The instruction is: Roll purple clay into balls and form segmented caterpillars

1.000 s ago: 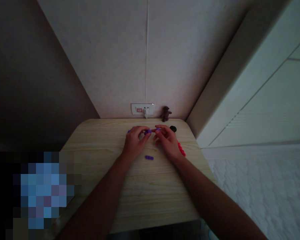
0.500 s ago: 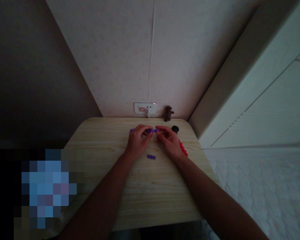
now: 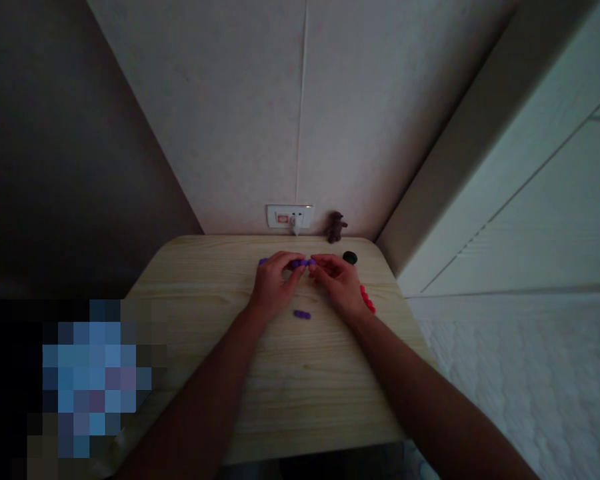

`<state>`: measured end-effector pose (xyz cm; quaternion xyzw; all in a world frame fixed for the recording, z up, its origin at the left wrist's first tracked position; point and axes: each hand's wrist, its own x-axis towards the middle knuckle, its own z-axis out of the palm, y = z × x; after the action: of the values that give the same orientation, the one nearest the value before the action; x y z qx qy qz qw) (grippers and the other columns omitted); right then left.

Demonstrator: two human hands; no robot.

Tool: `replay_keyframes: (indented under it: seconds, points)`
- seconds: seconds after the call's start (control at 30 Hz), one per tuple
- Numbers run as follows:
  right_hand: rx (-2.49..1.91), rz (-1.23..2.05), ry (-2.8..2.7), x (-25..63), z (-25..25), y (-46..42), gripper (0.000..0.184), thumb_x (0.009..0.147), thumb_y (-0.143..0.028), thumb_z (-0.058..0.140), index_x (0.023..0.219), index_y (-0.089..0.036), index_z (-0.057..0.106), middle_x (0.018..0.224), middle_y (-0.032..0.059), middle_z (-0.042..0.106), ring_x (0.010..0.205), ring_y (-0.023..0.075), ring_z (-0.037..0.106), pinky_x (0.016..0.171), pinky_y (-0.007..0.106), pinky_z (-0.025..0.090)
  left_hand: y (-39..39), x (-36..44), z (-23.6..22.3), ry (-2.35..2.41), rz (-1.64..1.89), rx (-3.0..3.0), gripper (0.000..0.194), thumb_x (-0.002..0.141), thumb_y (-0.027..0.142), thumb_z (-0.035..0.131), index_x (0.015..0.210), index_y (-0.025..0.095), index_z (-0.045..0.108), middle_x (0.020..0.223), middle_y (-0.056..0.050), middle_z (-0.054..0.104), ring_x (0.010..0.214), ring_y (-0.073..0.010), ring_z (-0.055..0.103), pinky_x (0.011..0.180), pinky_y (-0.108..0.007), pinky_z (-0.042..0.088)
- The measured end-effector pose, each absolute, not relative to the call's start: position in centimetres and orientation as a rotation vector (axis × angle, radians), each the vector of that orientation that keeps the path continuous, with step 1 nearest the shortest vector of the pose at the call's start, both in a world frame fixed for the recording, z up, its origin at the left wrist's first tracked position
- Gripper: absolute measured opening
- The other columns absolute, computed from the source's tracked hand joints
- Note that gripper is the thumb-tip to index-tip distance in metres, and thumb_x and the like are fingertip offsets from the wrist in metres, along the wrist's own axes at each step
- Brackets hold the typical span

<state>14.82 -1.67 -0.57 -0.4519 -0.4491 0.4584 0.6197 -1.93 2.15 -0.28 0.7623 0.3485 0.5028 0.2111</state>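
Note:
My left hand (image 3: pixel 275 283) pinches a short row of purple beads (image 3: pixel 300 263) between thumb and fingertips. Facing it, my right hand (image 3: pixel 339 280) is closed on a single purple bead (image 3: pixel 312 262), which meets the end of that row. Whether the two are joined is too small to tell. Nearer to me lies another short purple bead row (image 3: pixel 303 314) on the wooden table. A purple piece (image 3: pixel 263 261) shows behind my left hand, mostly covered. Red beads (image 3: pixel 367 300) lie in a line beside my right wrist, partly hidden by it.
A round black object (image 3: pixel 350 257) sits beyond my right hand. Against the wall stands a small brown bear figure (image 3: pixel 336 227), near a wall socket (image 3: pixel 289 217) with a plug in it. The table (image 3: pixel 190 320) has a white quilted surface (image 3: pixel 520 387) to its right.
The purple bead in my right hand has come up against the row in my left hand, closing the small gap between them. The loose row on the table has stayed put.

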Motion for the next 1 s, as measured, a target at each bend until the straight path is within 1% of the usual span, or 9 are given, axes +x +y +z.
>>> replay_keyframes:
  seconds: [0.17,0.37,0.6,0.8,0.87,1.0]
  points:
    - [-1.109,1.014,-1.054,14.95,-0.52,-1.66,0.042,0.070,-0.052,0.090,0.098,-0.022,0.081,0.080,0.0031,0.078,0.067,0.0165,0.066,0.066,0.032,0.056,2.12,-1.95,-0.20,0.970,1.406,2.105,0.014,0.092,0.020,0.070,0.104,0.020,0.076,0.103,-0.006,0.079,0.091,-0.0164,0.074,0.085,-0.030,0.063]
    - [-1.139,0.982,-1.064,14.83,-0.44,-1.73,0.038,0.070,-0.051,0.090,0.093,-0.021,0.083,0.072,0.0022,0.076,0.063,0.0164,0.064,0.062,0.031,0.053,2.07,-1.95,-0.17,0.971,1.398,2.104,0.014,0.093,0.021,0.070,0.105,0.020,0.077,0.104,-0.006,0.079,0.093,-0.0173,0.075,0.087,-0.031,0.063]
    - [-1.161,0.987,-1.085,14.77,-0.22,-1.88,0.039,0.071,-0.054,0.089,0.091,-0.021,0.082,0.071,0.0024,0.075,0.063,0.0166,0.063,0.063,0.031,0.053,2.22,-1.93,-0.26,0.964,1.380,2.121,0.014,0.092,0.020,0.071,0.104,0.020,0.078,0.104,-0.007,0.080,0.093,-0.0176,0.075,0.090,-0.033,0.063]
    - [-1.151,1.009,-1.047,14.64,-0.13,-1.88,0.040,0.069,-0.054,0.090,0.089,-0.020,0.081,0.071,0.0026,0.075,0.063,0.0162,0.063,0.061,0.031,0.051,2.22,-2.03,-0.18,0.953,1.334,2.156,0.015,0.093,0.020,0.071,0.105,0.020,0.078,0.104,-0.007,0.080,0.096,-0.0184,0.075,0.092,-0.034,0.062]
    - [-1.125,1.012,-1.025,14.58,-0.12,-1.84,0.041,0.069,-0.053,0.090,0.091,-0.021,0.080,0.072,0.0019,0.074,0.062,0.0156,0.063,0.061,0.030,0.051,2.19,-2.04,-0.14,0.950,1.335,2.167,0.016,0.093,0.020,0.070,0.107,0.019,0.078,0.105,-0.008,0.080,0.098,-0.0186,0.075,0.094,-0.034,0.061]
    - [-1.104,0.994,-1.033,14.52,-0.02,-1.82,0.039,0.073,-0.052,0.088,0.098,-0.022,0.079,0.069,0.0004,0.072,0.061,0.0159,0.062,0.060,0.030,0.050,2.16,-2.02,-0.13,0.938,1.338,2.173,0.022,0.089,0.020,0.076,0.112,0.018,0.077,0.109,-0.009,0.080,0.100,-0.0195,0.075,0.093,-0.035,0.061]
